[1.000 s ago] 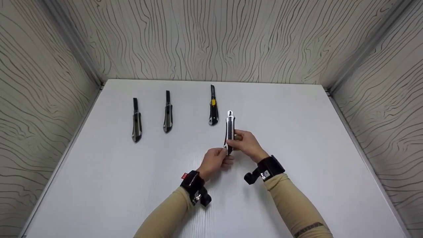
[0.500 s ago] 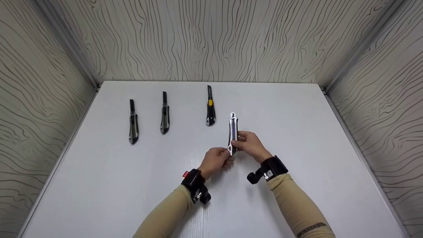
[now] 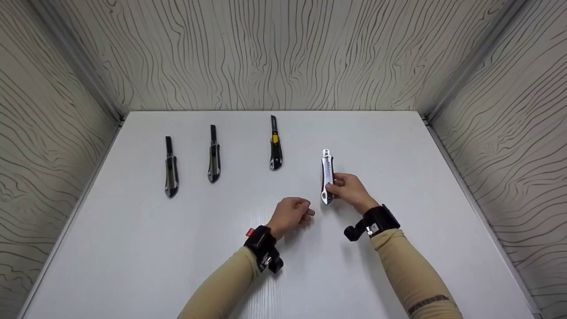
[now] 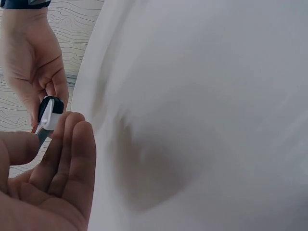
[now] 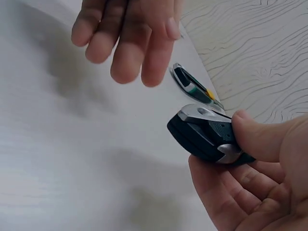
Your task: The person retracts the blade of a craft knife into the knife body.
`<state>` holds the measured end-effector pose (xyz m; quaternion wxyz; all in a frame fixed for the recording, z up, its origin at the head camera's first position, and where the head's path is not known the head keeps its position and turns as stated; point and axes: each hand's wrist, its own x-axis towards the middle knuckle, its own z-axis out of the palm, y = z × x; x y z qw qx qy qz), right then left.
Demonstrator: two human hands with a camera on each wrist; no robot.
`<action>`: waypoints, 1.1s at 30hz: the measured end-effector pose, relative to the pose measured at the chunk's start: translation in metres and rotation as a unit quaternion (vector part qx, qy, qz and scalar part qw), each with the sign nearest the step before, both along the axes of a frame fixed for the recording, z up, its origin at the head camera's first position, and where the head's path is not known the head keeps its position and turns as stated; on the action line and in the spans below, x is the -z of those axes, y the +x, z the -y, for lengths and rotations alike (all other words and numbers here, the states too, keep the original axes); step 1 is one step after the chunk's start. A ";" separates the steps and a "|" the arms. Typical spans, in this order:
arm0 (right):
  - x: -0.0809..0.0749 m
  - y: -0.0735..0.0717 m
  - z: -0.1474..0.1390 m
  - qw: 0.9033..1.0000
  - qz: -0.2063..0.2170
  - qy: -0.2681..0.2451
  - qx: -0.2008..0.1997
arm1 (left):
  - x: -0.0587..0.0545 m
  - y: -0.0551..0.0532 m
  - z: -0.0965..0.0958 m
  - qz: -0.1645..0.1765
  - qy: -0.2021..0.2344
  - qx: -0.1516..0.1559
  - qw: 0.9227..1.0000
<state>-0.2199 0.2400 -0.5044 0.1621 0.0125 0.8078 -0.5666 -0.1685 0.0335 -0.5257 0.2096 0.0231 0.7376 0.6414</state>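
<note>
We see the right hand (image 3: 351,191) with its grip pinching a silver-and-black snap-off utility knife (image 3: 327,170), thumb on the upper face near the butt end and fingers bent in behind and beneath it. The knife is lifted above the white bench (image 3: 190,239), its metal nose pointing toward the back wall (image 3: 266,53) and its holed butt end toward the person. Just beside that butt end we find the left hand (image 3: 290,215), its grip loosely spread — fingers side by side and slightly bent, thumb across from them, a gap between hand and knife in the head view. Farther back on the bench, left of the held knife, lies a black utility knife with a yellow slider (image 3: 275,148), its dark blade extended toward the back wall. Well apart to its left we count two more, a grey-and-black cutter (image 3: 214,157) and, outermost, a similar grey-bodied cutter (image 3: 171,173), both with dark blades out and pointing the same way. Tan sleeves (image 3: 414,270) cover the forearms, and black wrist cameras (image 3: 381,220) are strapped on at both wrists — the left one carries a small red tag (image 3: 249,232). Wood-grain panels rise at the bench's sides.
</note>
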 end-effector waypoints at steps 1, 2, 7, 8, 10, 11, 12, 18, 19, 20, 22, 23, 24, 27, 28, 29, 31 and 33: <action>0.000 -0.001 -0.004 1.000 0.001 0.002 0.002 | -0.005 0.002 0.001 -0.001 -0.001 0.000 1.000; -0.001 -0.003 -0.007 1.000 0.003 0.009 0.002 | -0.005 0.001 0.001 -0.002 -0.001 -0.001 1.000; -0.003 -0.011 -0.025 0.999 0.015 0.031 0.011 | -0.001 0.001 0.003 0.001 -0.001 -0.004 1.000; -0.003 -0.012 -0.029 0.999 0.017 0.037 0.014 | 0.005 -0.001 0.003 0.002 -0.001 -0.005 1.000; -0.003 -0.014 -0.036 0.999 0.017 0.043 0.019 | 0.006 -0.002 0.003 0.005 -0.001 -0.005 1.000; -0.003 -0.014 -0.040 0.999 0.017 0.046 0.020 | 0.006 -0.002 0.004 0.007 -0.002 -0.004 1.000; -0.003 -0.015 -0.043 0.998 0.018 0.050 0.023 | 0.006 -0.002 0.004 0.006 -0.002 -0.004 1.000; -0.003 -0.020 -0.063 0.997 0.026 0.065 0.032 | 0.007 -0.003 0.005 0.007 0.006 -0.002 1.000; -0.003 -0.020 -0.066 0.996 0.030 0.072 0.035 | 0.007 -0.003 0.005 0.009 0.007 -0.002 1.000; -0.004 -0.021 -0.070 0.995 0.036 0.081 0.040 | 0.007 -0.003 0.005 0.009 0.008 -0.001 1.000; -0.005 -0.022 -0.077 0.993 0.043 0.100 0.048 | 0.007 -0.004 0.004 0.009 0.012 0.001 1.000; -0.005 -0.023 -0.081 0.991 0.047 0.109 0.053 | 0.007 -0.004 0.004 0.010 0.014 0.002 1.000; -0.006 -0.023 -0.085 0.990 0.050 0.119 0.057 | 0.007 -0.005 0.004 0.010 0.014 0.001 1.000; -0.007 -0.024 -0.095 0.987 0.052 0.141 0.063 | 0.007 -0.007 0.004 0.012 0.014 -0.002 1.000; -0.008 -0.024 -0.098 0.986 0.051 0.148 0.064 | 0.007 -0.007 0.004 0.011 0.014 -0.003 1.000; -0.007 -0.025 -0.101 0.984 0.053 0.154 0.068 | 0.007 -0.007 0.004 0.011 0.013 -0.003 1.000; -0.007 -0.025 -0.105 0.983 0.050 0.162 0.073 | 0.007 -0.008 0.004 0.008 0.011 -0.001 1.000; -0.005 -0.025 -0.108 0.982 0.042 0.169 0.076 | 0.006 -0.007 0.004 0.007 0.011 0.000 1.000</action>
